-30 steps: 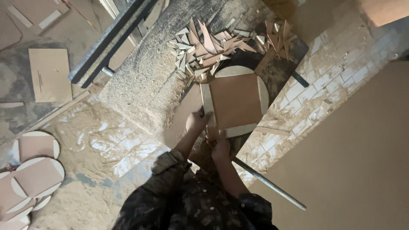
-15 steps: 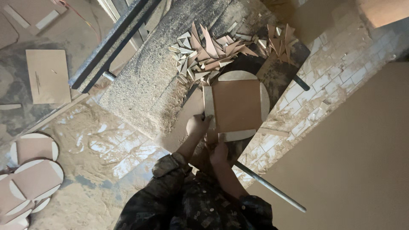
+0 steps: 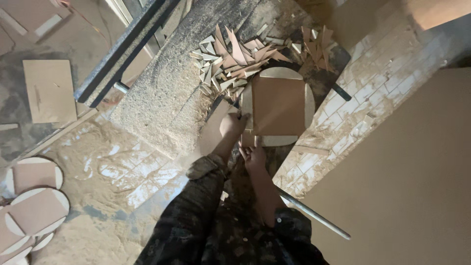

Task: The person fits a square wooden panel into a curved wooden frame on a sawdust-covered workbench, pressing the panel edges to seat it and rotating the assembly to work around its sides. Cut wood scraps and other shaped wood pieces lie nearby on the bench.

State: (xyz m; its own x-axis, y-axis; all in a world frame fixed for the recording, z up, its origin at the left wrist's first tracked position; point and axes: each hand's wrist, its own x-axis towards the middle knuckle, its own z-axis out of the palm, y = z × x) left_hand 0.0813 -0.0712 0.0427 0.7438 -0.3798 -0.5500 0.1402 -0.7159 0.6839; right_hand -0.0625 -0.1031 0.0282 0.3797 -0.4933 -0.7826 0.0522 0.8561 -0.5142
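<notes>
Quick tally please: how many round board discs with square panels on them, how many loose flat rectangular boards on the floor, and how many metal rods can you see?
Pale round wooden discs topped with brown square panels: 4 (one at the hands, three at lower left)
Loose brown rectangular boards on the floor: 1
Grey metal rods: 1
Total: 6

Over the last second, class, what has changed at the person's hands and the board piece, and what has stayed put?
Little changed. The left hand stays on the left edge of the square board lying on the round disc; the right hand stays at the near edge. The board has not visibly shifted. The offcut pile and metal rod are unmoved.
</notes>
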